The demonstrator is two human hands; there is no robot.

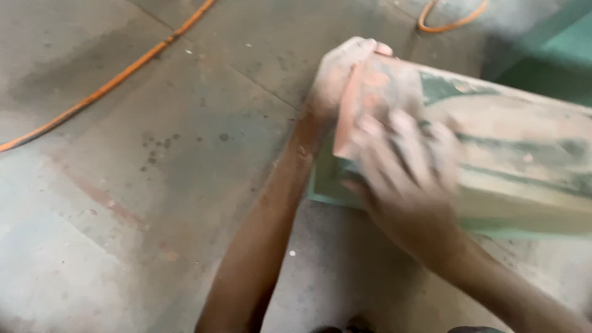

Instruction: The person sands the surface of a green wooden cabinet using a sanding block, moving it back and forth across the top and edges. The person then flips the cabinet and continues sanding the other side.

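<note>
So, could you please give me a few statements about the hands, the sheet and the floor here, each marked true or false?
1. Both hands, left hand and right hand, are on the orange sheet. True.
2. The sheet lies against a green painted piece. True.
3. The orange cable is blue. False: it is orange.
4. The floor is carpeted. False: it is bare, dusty and grey.
5. The right hand hangs free in the air. False: it presses on the sheet.
</note>
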